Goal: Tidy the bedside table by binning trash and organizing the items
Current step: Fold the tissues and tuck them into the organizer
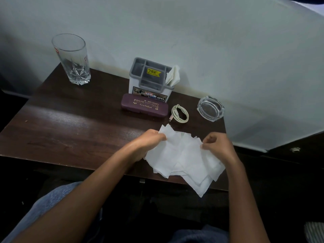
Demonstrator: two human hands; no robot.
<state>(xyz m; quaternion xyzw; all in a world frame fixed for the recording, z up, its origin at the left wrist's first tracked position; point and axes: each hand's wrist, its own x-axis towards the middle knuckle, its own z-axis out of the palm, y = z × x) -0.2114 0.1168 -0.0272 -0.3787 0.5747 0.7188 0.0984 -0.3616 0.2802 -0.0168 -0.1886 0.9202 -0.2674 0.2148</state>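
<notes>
While both hands pinch it, left hand (152,140) and right hand (217,144) gripping crumpled white tissue paper (182,158), above dark wooden tabletop (73,120)

The forearms (98,181) run off the bottom edge. We lose the fingers of the left hand (149,142) under the tissues (184,160), which cover part of the table (70,123) front. We cannot read the yellow sticker (154,72); the lower right corner cuts a striped thing (314,232).

Left hand (150,143): pinching the upper left corner of the tissue sheets (185,160), fingers curling, over the tabletop (78,128) near its front edge.
Right hand (219,146): pinching their right edge, thumb meeting fingertips.
Left forearm (98,181) and right forearm (242,193): reaching forward, bare, converging.
</notes>
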